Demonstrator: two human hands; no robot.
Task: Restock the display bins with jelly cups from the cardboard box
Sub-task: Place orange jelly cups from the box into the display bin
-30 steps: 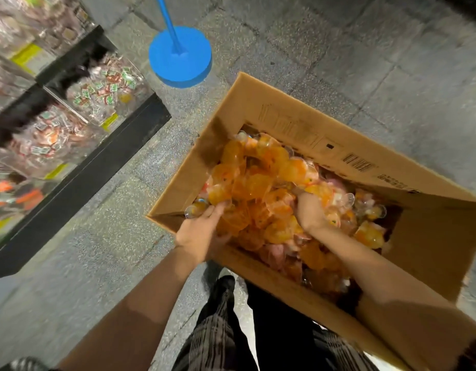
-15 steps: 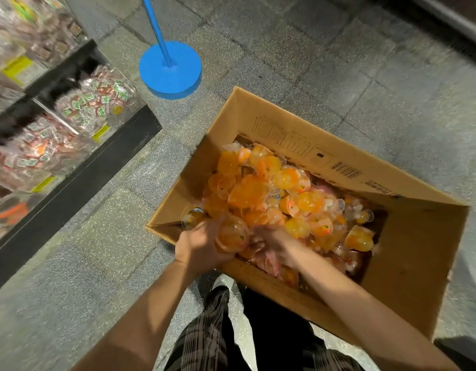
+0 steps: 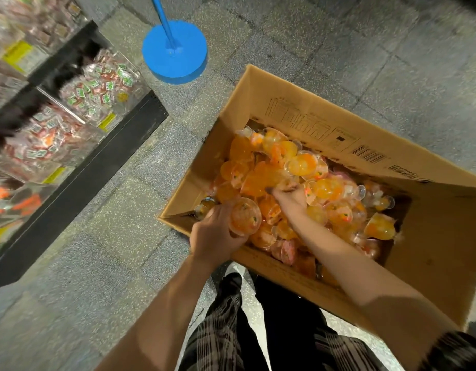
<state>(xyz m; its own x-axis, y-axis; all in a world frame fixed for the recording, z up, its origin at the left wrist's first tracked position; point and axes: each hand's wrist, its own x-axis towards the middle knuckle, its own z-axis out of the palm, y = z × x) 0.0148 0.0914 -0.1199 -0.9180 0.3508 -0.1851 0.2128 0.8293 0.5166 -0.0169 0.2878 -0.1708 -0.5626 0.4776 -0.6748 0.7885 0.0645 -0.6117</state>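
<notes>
An open cardboard box (image 3: 306, 113) stands on the floor in front of me, heaped with orange jelly cups (image 3: 263, 178). My left hand (image 3: 215, 234) is at the box's near left corner and grips an orange jelly cup (image 3: 244, 216) with its clear lid facing up. Farther in, my right hand (image 3: 287, 198) is down among the pile, fingers curled round cups; which one it holds is hidden. Clear display bins (image 3: 103, 84) with small wrapped sweets stand at the left on a black shelf.
A blue round stand base (image 3: 175, 53) with a blue pole sits on the grey paved floor beyond the box. The black shelf edge (image 3: 97, 167) runs diagonally at the left. My legs in dark checked trousers (image 3: 231, 330) are below the box.
My left hand has taken hold of a jelly cup at the box's near corner. My right hand pulled back toward me, then reached into the pile's middle again. The view shifted slightly.
</notes>
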